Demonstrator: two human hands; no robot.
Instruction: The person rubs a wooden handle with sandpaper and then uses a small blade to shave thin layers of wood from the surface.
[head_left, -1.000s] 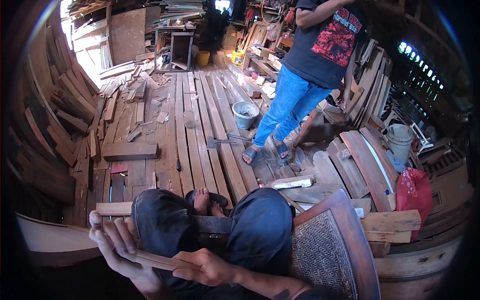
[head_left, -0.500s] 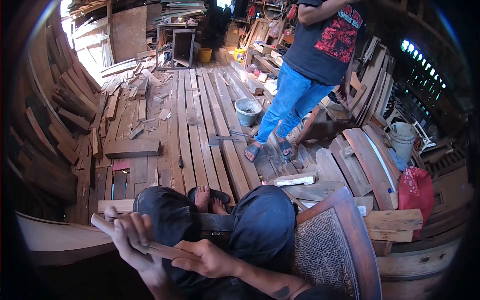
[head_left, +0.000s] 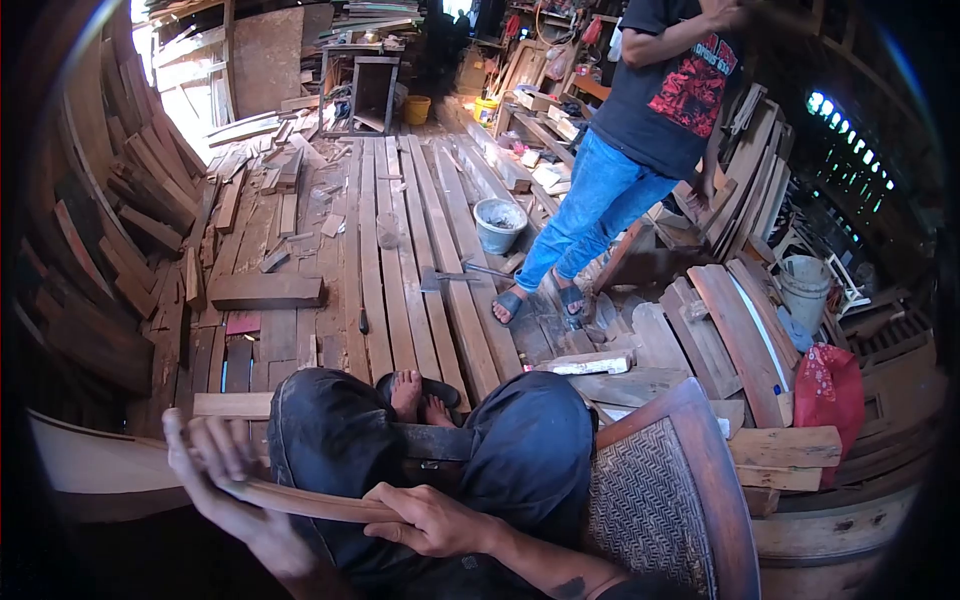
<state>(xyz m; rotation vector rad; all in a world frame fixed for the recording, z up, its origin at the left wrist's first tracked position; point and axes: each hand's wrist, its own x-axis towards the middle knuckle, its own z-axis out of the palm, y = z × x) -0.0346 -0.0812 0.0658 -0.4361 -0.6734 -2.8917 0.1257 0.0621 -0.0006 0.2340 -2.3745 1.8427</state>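
A slim, slightly curved wooden strip (head_left: pixel 310 502) lies across my lap, just above my thighs. My right hand (head_left: pixel 435 520) is closed around its right end, thumb along the wood. At the other end is my left hand (head_left: pixel 225 490), its fingers stretched out and partly smeared by motion. The strip's left end meets the palm, and whether it touches cannot be told for sure. Under the strip are my dark trousers (head_left: pixel 335 425). Between my knees sits a dark flat bar (head_left: pixel 435 443).
A person (head_left: pixel 620 170) in jeans and sandals stands ahead. Near them are a grey bucket (head_left: pixel 498 225) and a hatchet (head_left: pixel 440 280). A thick wood block (head_left: pixel 267 291) lies left. A woven panel in a wooden frame (head_left: pixel 650 490) leans at my right, beside stacked boards (head_left: pixel 735 330).
My left hand has loosened from its grip on the strip, fingers now extended, and moved left and down. The strip has tilted flatter. The standing person has shifted slightly right in view.
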